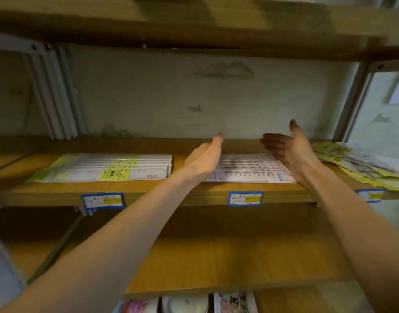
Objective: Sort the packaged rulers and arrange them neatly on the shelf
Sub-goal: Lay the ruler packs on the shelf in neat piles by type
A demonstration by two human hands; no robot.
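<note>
Flanking middle ruler stack [245,168], left hand [203,159] and right hand [286,150] flat, released, three stacks on shelf [194,194]

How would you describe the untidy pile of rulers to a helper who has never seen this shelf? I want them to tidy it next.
Find the wooden shelf with blue-edged price tags on its front lip. Three groups of packaged rulers lie on it; go to the messy pile at the far right, past the right hand. Unlike the two squared-up stacks, its yellow-and-white packs are fanned out crookedly.
</note>
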